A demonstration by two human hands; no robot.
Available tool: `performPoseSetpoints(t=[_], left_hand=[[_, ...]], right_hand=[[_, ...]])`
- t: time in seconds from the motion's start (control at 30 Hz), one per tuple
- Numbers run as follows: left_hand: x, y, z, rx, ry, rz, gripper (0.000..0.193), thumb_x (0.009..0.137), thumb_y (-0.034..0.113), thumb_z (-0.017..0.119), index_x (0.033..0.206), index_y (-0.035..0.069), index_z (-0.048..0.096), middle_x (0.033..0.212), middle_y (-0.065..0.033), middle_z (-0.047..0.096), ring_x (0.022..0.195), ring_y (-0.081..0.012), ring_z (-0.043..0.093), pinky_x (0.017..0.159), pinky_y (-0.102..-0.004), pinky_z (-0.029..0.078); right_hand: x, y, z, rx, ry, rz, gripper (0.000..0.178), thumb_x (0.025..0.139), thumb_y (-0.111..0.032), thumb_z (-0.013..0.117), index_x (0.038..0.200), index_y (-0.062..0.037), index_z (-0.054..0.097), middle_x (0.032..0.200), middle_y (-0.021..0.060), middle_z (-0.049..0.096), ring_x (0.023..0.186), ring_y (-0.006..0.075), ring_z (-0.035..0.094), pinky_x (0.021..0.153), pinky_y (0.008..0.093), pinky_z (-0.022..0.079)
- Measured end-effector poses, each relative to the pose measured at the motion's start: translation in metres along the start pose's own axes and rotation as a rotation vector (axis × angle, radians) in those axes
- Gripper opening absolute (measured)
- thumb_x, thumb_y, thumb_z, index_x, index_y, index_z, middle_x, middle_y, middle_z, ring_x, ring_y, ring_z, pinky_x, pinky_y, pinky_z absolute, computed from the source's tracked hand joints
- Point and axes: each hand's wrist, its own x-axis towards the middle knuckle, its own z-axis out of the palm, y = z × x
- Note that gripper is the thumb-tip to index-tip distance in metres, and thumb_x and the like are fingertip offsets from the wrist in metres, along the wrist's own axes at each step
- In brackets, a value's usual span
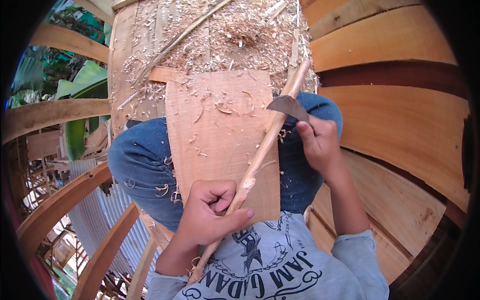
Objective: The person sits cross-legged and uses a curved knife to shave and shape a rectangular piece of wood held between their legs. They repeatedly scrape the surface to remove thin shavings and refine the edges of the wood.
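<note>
A long pale wooden stick (263,145) slants across my lap, its lower end against my shirt and its upper end out past my right knee. My left hand (210,210) is closed round the lower part of the stick. In my right hand (320,142) is a knife (289,106) with a broad curved dark blade, its handle mostly hidden in my fist. The blade lies across the stick's upper part. Beneath the stick, a flat wooden board (220,135) rests over my thighs, with a few curled shavings on it.
Wood shavings (240,37) thickly cover the plank floor ahead, where a thin stick (182,36) lies. A plank wall (395,115) rises close on my right. Curved wooden slats (60,111) stand at my left, with leaves and corrugated metal sheets (102,215) beyond.
</note>
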Motion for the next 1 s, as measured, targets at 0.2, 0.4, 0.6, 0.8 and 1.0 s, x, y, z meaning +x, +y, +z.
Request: performPoseSetpoints(t=[0.2,0.4,0.6,0.8,1.0], left_hand=[[-0.002,0.005,-0.001,0.018,-0.037,0.002,0.053,0.070,0.010,0.075,0.055,0.011,0.025,0.053,0.0063,0.028,0.054,-0.0025,0.025,0.046,-0.0220,0.019],[-0.001,0.002,0.000,-0.025,-0.064,0.016,0.052,0.070,0.010,0.075,0.055,0.010,0.025,0.054,0.0061,0.027,0.054,-0.0029,0.025,0.047,-0.0226,0.019],[0.001,0.002,-0.006,0.008,-0.067,-0.019,0.051,0.070,0.010,0.075,0.055,0.010,0.026,0.054,0.0063,0.027,0.054,-0.0030,0.025,0.047,-0.0228,0.019],[-0.001,0.004,-0.003,-0.007,-0.037,-0.030,0.052,0.071,0.011,0.075,0.056,0.010,0.025,0.054,0.0070,0.028,0.054,-0.0026,0.025,0.046,-0.0228,0.019],[0.001,0.001,-0.003,-0.033,-0.066,0.009,0.052,0.071,0.010,0.074,0.056,0.010,0.025,0.054,0.0072,0.028,0.053,-0.0024,0.025,0.045,-0.0224,0.019]], right_hand=[[-0.013,0.008,0.023,-0.018,0.095,-0.340,0.041,0.092,-0.028,0.054,0.065,0.0023,0.056,0.056,0.0181,0.053,0.046,0.0278,0.053,0.045,0.0346,0.040],[-0.017,0.004,0.019,0.085,-0.079,-0.406,0.034,0.091,-0.027,0.057,0.072,0.0009,0.060,0.056,0.0160,0.052,0.044,0.0187,0.048,0.045,0.0348,0.040],[-0.010,0.007,0.004,0.075,-0.042,0.056,0.037,0.089,-0.029,0.059,0.068,0.0014,0.056,0.059,0.0182,0.054,0.043,0.0273,0.047,0.045,0.0334,0.038],[-0.020,0.003,0.021,0.146,0.032,-0.081,0.042,0.090,-0.029,0.058,0.064,0.0037,0.053,0.052,0.0169,0.051,0.042,0.0282,0.046,0.044,0.0335,0.038],[-0.028,-0.005,0.025,0.071,0.035,-0.215,0.043,0.093,-0.029,0.054,0.064,0.0029,0.054,0.049,0.0122,0.044,0.047,0.0120,0.037,0.044,0.0336,0.034]])
